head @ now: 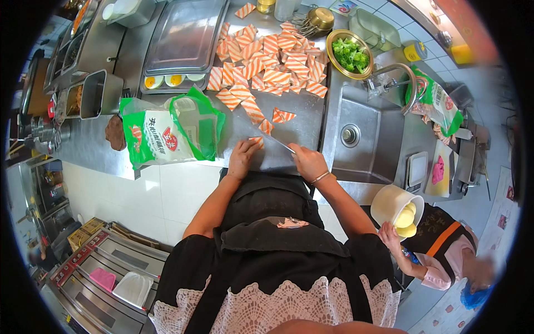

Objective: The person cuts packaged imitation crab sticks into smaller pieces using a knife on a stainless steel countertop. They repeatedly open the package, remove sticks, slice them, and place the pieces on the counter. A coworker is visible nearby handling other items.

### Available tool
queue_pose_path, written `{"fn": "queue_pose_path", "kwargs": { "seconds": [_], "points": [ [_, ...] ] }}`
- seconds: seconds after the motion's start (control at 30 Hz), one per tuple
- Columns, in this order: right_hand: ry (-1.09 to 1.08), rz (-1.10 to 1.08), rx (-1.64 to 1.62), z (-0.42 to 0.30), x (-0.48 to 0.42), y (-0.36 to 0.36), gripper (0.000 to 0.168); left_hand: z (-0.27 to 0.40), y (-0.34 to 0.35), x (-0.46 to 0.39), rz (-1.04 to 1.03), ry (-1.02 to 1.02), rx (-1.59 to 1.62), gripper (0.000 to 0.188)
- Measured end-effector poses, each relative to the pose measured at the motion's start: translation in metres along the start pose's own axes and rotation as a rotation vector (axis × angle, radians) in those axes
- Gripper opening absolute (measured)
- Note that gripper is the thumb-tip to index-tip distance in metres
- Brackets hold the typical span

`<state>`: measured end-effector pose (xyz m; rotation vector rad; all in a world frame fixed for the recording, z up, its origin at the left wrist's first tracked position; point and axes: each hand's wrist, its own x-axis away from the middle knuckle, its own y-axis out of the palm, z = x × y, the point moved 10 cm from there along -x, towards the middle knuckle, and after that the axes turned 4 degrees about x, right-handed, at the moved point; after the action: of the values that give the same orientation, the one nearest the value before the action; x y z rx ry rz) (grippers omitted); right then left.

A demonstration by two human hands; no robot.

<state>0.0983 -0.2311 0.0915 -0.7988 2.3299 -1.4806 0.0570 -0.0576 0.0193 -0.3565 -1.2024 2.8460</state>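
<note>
My right hand [308,162] grips a knife [280,143], its thin blade slanting away to the left over the steel counter [292,140]. Under the fingertips of my left hand [241,160] is an orange-and-white striped food piece [258,142], held against the counter near its front edge; the fingers partly hide it. Just beyond the blade lie two small striped wedges [283,115] and a longer striped piece [253,109]. Farther back spreads a large heap of cut striped pieces [271,58]. Left of my left hand rests an opened green-and-white plastic food bag [167,129], bearing writing.
A lidded tray [181,37] of halved eggs stands back left. At right are a sink [367,125], a faucet [411,83] and a bowl of broccoli [350,55]. Close on my right, a co-worker's hand [389,236] holds a white tub [390,204] of pale yellow pieces.
</note>
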Motion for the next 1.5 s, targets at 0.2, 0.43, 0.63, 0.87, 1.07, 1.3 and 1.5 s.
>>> {"fn": "queue_pose_path", "kwargs": {
  "seconds": [0.2,0.43,0.63,0.87,1.07,1.3,1.5],
  "points": [
    [-0.009,-0.052,0.034,-0.011,0.004,0.022,0.033,0.002,-0.002,0.003,0.047,-0.001,0.01,0.034],
    [0.026,-0.123,0.034,-0.011,0.007,0.039,0.028,0.003,-0.005,0.002,0.082,0.014,0.018,0.031],
    [0.034,-0.157,0.042,-0.016,0.003,0.04,0.028,0.002,-0.002,0.001,0.079,-0.001,0.029,0.028],
    [0.096,-0.209,0.069,-0.017,0.002,0.052,0.026,-0.001,0.002,0.001,0.041,0.002,0.05,0.026],
    [0.111,-0.204,0.07,-0.02,0.001,0.052,0.023,-0.004,-0.007,-0.002,0.075,-0.021,0.172,0.021],
    [0.089,-0.185,0.096,-0.024,0.004,0.049,0.018,0.052,-0.11,-0.066,0.137,0.144,-0.252,0.043],
    [0.066,-0.211,0.163,-0.031,0.001,0.056,0.016,-0.008,-0.016,-0.069,-0.617,0.198,-0.563,0.009]
  ]
}}
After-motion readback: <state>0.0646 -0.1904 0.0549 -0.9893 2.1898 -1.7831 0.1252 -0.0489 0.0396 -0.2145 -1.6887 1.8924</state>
